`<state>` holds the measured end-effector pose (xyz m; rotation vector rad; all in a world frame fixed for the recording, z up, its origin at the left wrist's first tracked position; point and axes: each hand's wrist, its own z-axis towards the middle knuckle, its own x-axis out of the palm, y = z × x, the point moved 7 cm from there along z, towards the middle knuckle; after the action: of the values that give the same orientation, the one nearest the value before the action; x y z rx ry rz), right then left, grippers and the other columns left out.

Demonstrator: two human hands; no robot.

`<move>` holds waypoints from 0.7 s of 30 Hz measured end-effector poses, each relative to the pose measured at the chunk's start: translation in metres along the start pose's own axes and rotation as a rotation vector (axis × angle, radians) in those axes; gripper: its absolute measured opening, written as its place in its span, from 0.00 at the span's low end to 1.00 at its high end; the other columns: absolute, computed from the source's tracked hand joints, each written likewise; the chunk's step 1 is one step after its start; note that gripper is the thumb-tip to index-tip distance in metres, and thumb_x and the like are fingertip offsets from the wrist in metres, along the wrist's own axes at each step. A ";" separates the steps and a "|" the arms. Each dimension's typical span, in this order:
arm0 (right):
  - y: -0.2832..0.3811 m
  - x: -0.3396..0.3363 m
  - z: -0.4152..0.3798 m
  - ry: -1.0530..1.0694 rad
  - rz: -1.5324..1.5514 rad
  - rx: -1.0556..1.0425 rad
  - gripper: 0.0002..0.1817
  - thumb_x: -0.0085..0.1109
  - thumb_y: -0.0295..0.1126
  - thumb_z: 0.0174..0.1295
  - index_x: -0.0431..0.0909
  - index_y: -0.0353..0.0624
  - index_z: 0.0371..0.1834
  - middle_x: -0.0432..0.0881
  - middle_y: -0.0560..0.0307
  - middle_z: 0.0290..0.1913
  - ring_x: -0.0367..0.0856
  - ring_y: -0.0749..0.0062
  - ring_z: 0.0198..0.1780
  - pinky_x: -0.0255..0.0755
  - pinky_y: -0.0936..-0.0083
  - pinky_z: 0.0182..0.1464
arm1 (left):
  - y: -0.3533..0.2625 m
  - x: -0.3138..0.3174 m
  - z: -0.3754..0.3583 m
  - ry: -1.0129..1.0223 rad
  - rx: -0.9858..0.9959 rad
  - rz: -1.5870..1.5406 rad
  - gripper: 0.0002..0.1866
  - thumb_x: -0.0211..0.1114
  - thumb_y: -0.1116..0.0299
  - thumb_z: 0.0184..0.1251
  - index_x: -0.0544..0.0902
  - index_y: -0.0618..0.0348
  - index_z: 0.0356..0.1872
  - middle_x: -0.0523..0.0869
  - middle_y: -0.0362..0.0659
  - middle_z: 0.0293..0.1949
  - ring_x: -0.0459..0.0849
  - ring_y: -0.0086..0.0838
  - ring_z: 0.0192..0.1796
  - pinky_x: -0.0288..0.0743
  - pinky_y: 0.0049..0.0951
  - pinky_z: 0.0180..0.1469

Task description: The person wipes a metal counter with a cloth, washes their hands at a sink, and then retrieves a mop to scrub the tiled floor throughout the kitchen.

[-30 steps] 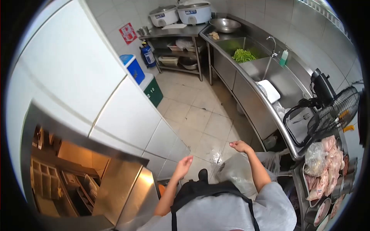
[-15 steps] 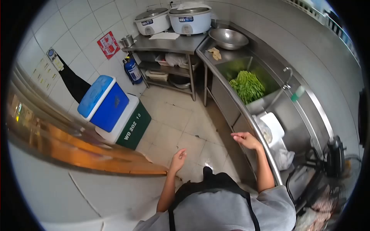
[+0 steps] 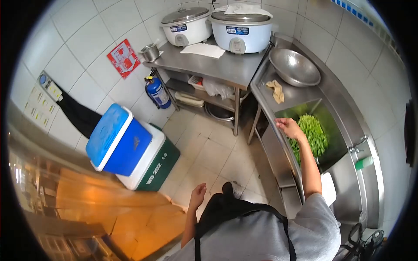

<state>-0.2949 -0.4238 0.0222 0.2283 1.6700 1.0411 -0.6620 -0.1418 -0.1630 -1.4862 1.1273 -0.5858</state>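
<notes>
My right hand hangs over the front edge of the steel sink, its fingers loosely bent and apart, with nothing visible in them. Behind the wrist, a heap of green leafy vegetables with long stems lies in the basin; my forearm hides part of it. A crumpled yellowish cloth or glove is on the counter beyond that hand. Low in front of my body, my left hand is loosely closed over the floor, apart from any object, and no held thing shows.
A large metal bowl rests on the sink counter. Two rice cookers stand on a steel table. Stacked cooler boxes and a blue fire extinguisher line the left wall. Tiled floor lies between coolers and sink.
My view has moved forward toward the cookers and sink. My right hand has risen farther along the sink, beside the vegetables. My left hand remains low over the floor.
</notes>
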 end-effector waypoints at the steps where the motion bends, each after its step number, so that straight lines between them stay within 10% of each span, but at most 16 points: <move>1: -0.004 -0.002 0.021 0.001 -0.015 0.011 0.16 0.52 0.36 0.55 0.75 0.43 0.45 0.79 0.45 0.32 0.79 0.65 0.36 0.69 0.72 0.40 | -0.010 0.001 0.021 0.025 -0.016 -0.021 0.18 0.53 0.64 0.62 0.73 0.67 0.47 0.79 0.49 0.41 0.76 0.28 0.45 0.68 0.25 0.48; 15: -0.160 -0.041 0.242 -0.356 -0.507 0.602 0.14 0.53 0.38 0.52 0.75 0.43 0.39 0.77 0.44 0.40 0.75 0.47 0.41 0.68 0.59 0.43 | -0.148 0.073 0.306 0.308 0.168 0.057 0.17 0.51 0.65 0.64 0.72 0.66 0.49 0.78 0.46 0.44 0.75 0.27 0.48 0.67 0.24 0.50; 21: -0.136 -0.040 0.245 -0.464 -0.378 0.444 0.12 0.55 0.38 0.51 0.73 0.44 0.34 0.78 0.46 0.36 0.77 0.49 0.37 0.69 0.58 0.37 | -0.153 0.067 0.361 0.339 0.016 0.032 0.17 0.51 0.67 0.63 0.71 0.66 0.49 0.78 0.48 0.44 0.75 0.28 0.48 0.66 0.25 0.51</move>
<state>-0.0223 -0.4033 -0.0525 0.3918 1.4213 0.2941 -0.2780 -0.0450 -0.1250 -1.3844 1.4002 -0.8442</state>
